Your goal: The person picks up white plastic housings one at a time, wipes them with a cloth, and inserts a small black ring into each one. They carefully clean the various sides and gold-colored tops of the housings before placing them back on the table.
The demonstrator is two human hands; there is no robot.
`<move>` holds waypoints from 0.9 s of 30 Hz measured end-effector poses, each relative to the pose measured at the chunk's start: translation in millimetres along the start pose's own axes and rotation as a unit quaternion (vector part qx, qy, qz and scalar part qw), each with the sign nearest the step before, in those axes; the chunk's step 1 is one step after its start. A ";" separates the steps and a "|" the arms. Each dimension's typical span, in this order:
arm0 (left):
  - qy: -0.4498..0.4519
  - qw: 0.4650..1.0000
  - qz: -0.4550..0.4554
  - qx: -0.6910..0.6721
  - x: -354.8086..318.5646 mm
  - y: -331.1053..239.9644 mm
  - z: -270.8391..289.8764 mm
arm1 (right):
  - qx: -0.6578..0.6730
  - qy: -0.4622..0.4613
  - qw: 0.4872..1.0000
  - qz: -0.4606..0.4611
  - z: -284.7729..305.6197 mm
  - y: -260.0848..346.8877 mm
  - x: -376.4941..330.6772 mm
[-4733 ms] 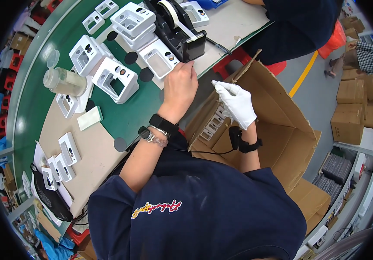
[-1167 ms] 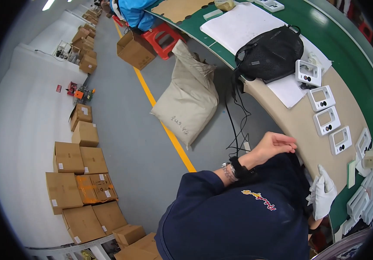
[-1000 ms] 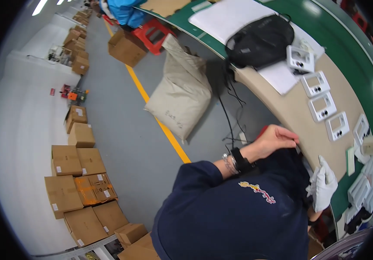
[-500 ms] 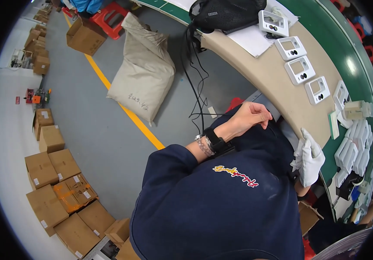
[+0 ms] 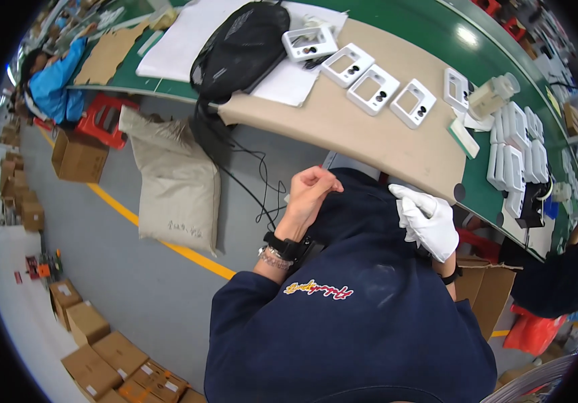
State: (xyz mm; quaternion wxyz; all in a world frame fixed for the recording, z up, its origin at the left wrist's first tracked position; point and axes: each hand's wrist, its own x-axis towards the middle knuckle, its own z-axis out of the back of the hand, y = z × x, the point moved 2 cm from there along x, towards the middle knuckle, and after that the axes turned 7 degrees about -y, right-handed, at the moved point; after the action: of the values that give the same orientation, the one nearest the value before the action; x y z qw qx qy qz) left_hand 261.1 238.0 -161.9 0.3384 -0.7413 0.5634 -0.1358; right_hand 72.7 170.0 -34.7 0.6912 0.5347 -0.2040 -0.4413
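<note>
My bare left hand (image 5: 312, 195) is raised over my lap, its fingers curled in and the thumb close to them; nothing shows in it. A dark band and a bead bracelet circle that wrist. My right hand (image 5: 433, 225) wears a white glove and is held near the table's front edge, fingers folded together. White folds bunch at its fingertips; whether they are a separate cloth or the glove itself I cannot make out. Beyond my hands, white plastic housings (image 5: 374, 90) with a rectangular window and dark round parts lie in a row on the tan mat (image 5: 369, 144).
A black mesh bag (image 5: 242, 50) lies on white sheets, its cords hanging to the floor. At right are a jar (image 5: 494, 97), a green-and-white pad (image 5: 464, 138) and stacked white housings (image 5: 514, 148). A sack (image 5: 178, 188) and cartons (image 5: 87, 322) stand on the floor. People sit nearby.
My view has swung to the right, so the table and mat now lie more squarely ahead. My left hand has tilted upward; my right hand has come nearer to it, over my lap.
</note>
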 end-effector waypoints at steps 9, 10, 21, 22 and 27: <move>-0.029 0.994 -0.065 0.084 17.5 -19.4 7.0 | 0.048 -0.020 0.995 -0.083 21.8 -13.7 12.1; -0.031 0.993 -0.071 0.094 20.7 -22.9 4.6 | 0.053 -0.018 0.994 -0.090 23.4 -15.0 14.7; -0.027 0.975 -0.110 0.193 56.8 -50.5 -21.2 | 0.081 -0.026 0.992 -0.093 42.7 -28.0 50.8; -0.027 0.975 -0.110 0.189 59.3 -51.6 -22.8 | 0.088 -0.016 0.990 -0.109 45.6 -26.9 53.9; -0.074 0.969 -0.114 0.207 71.0 -54.9 -27.2 | 0.091 -0.011 0.989 -0.120 50.5 -27.5 65.2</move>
State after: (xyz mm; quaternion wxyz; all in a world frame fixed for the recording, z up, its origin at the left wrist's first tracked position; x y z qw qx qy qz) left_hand 309.3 170.1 -118.8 0.5072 -0.7228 0.4080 -0.2320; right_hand 58.2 86.7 -54.9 0.5795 0.6108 -0.1851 -0.5068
